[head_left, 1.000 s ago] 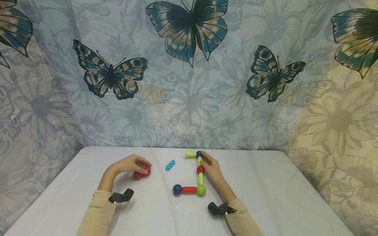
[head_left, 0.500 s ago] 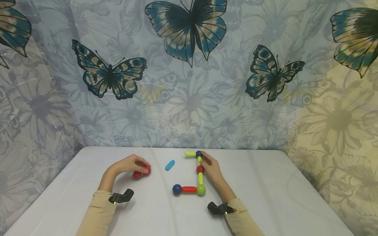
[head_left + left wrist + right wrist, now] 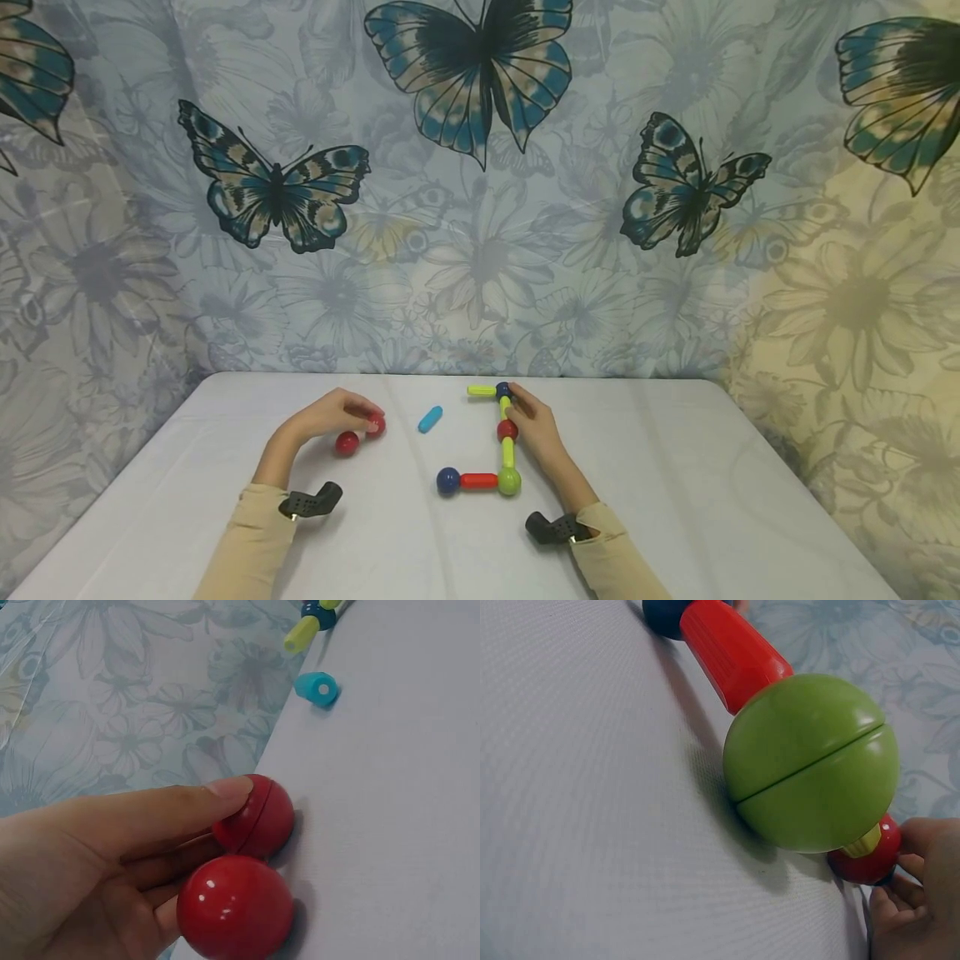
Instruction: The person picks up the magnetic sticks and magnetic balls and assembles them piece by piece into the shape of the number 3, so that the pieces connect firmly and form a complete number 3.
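In the head view, my left hand [image 3: 333, 415] pinches a red ball [image 3: 377, 426] between thumb and fingers, at the left of the table. A second red ball [image 3: 347, 443] sits just beside it, larger in the left wrist view and overlapping the first there. My right hand [image 3: 538, 425] grips the far part of a toy chain of balls and rods, its fingers round the yellow-green rod [image 3: 506, 407] between a dark blue ball [image 3: 504, 390] and a red ball [image 3: 507, 431]. The chain's green ball [image 3: 810, 761] fills the right wrist view's middle; the fingertips are partly hidden.
From the green ball a red rod [image 3: 478, 481] runs left to another dark blue ball [image 3: 448, 482]. A yellow-green rod [image 3: 480, 391] points left from the far ball. One loose blue rod [image 3: 431, 419] lies between the hands on the white table [image 3: 637, 500]. Patterned cloth hangs behind.
My left hand has shifted its red ball slightly right and away, so a gap shows between the two red balls. My right hand and the chain keep their place.
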A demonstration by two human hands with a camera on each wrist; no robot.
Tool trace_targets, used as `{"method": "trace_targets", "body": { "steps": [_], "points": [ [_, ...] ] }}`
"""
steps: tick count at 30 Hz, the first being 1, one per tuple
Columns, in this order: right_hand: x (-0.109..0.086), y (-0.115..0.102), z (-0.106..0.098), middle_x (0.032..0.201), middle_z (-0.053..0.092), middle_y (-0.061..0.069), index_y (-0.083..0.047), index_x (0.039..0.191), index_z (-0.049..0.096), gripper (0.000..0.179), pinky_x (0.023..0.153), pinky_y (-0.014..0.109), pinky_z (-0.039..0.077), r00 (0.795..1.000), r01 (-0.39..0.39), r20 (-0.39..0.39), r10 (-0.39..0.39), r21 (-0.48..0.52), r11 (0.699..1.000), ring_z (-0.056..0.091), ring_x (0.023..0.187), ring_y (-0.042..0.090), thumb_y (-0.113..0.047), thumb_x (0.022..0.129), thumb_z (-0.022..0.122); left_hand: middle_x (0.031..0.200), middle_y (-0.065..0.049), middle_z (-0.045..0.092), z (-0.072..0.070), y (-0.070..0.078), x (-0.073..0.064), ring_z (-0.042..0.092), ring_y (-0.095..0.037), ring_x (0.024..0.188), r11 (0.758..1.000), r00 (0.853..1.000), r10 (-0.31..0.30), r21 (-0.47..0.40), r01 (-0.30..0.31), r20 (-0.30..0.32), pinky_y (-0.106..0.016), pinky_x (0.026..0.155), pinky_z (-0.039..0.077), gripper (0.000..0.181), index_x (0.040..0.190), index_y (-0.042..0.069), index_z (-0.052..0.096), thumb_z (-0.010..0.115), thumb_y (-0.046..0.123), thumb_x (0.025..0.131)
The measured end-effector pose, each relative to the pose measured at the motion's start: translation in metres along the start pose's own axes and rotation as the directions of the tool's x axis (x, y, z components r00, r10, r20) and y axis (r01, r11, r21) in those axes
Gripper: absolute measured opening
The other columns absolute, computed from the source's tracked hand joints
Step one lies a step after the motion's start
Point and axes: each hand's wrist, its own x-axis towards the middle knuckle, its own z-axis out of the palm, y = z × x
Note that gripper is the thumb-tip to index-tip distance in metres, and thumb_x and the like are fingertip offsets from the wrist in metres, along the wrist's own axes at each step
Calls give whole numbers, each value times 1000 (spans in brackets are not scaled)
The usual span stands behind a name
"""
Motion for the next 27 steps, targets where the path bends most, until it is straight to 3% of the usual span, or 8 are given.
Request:
{"method": "trace_targets", "body": {
  "steps": [7, 12, 17, 27],
  "points": [
    [1, 1, 0, 151, 44, 16, -3, 142, 49, 50, 112, 37, 38, 1000, 6, -1, -6, 5, 1000, 43, 140, 31, -4, 93, 58, 107, -9, 74, 5, -3, 7, 67, -21, 101, 1000, 995, -13, 4, 13, -94, -51, 100, 48, 31, 114, 6, 71, 72, 22, 87],
    [1, 0, 0, 152, 43, 16, -4, 142, 48, 49, 113, 37, 38, 1000, -1, 3, 1, 1, 1000, 42, 140, 31, -4, 93, 57, 111, -14, 72, 11, -2, 12, 66, -28, 104, 1000, 987, -13, 1, 13, -157, -47, 95, 52, 29, 114, 3, 70, 70, 17, 88],
    [0, -1, 0, 152, 44, 14, -5, 142, 49, 50, 114, 37, 38, 1000, -20, -2, 20, 3, 1000, 42, 141, 29, -6, 93, 58, 113, -16, 71, 15, 6, 15, 64, -35, 111, 1000, 984, 11, -9, -12, -179, -47, 95, 53, 33, 115, 1, 69, 71, 21, 88],
    [3, 3, 0, 150, 45, 16, -4, 141, 49, 49, 113, 38, 38, 1000, -7, -2, 7, 5, 1000, 42, 141, 31, -4, 93, 57, 115, -15, 71, 25, 16, 25, 63, -35, 115, 998, 978, 21, -60, -34, -207, -46, 95, 53, 36, 119, 2, 67, 71, 21, 89]
  ]
}}
